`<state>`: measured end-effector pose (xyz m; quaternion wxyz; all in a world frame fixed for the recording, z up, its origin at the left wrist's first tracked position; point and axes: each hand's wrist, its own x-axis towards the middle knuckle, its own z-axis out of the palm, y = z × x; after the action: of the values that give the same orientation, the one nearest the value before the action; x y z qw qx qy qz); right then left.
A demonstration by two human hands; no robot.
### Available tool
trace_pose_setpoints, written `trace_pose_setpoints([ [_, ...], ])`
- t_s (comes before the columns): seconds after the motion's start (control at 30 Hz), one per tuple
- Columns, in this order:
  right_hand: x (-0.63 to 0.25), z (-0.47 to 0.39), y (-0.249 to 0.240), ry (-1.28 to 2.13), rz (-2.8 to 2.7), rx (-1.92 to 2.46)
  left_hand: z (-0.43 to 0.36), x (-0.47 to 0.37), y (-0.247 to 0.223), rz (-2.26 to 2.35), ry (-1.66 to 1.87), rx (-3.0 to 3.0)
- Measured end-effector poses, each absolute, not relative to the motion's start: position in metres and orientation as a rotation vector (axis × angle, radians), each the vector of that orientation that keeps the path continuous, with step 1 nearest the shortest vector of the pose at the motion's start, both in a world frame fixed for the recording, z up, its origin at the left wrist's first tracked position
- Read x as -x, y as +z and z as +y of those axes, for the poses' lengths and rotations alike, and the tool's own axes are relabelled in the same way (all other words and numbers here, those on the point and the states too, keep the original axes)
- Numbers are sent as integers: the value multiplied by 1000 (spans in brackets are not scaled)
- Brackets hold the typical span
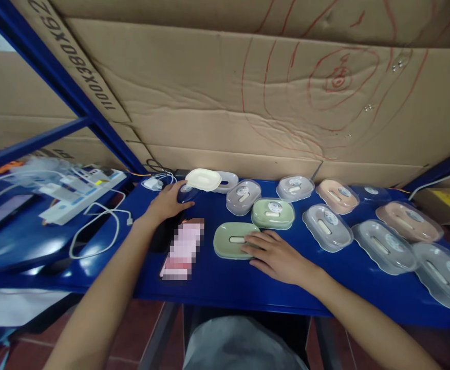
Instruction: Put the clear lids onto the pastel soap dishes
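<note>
My left hand reaches to the back of the blue table, its thumb and fingers curved round a clear lid with a round sticker. Beside that lid, a cream soap dish lies partly over a pale grey one. My right hand is on the right end of an uncovered green soap dish, fingers on its top and thumb by the front rim. A white oblong insert shows in the dish's middle slot. Just behind stands a covered green dish.
Several covered grey and pink soap dishes spread over the right of the table. A phone lies between my arms. At left are a power strip and white cables. Cardboard walls the back.
</note>
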<state>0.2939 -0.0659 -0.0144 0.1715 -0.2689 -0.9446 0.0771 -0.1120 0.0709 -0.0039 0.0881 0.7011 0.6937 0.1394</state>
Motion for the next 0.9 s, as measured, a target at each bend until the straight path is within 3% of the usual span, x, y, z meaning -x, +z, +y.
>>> trace_pose_setpoints([
  [0.27,-294,-66,-16,235,-2663,740,65,126,18,1998,411,-2114],
  [0.6,-293,-65,-16,257,-2646,764,60,85,0,2165,343,-2029],
  [0.9,-294,-65,-14,285,-2667,786,53,98,43,2119,429,-2005],
])
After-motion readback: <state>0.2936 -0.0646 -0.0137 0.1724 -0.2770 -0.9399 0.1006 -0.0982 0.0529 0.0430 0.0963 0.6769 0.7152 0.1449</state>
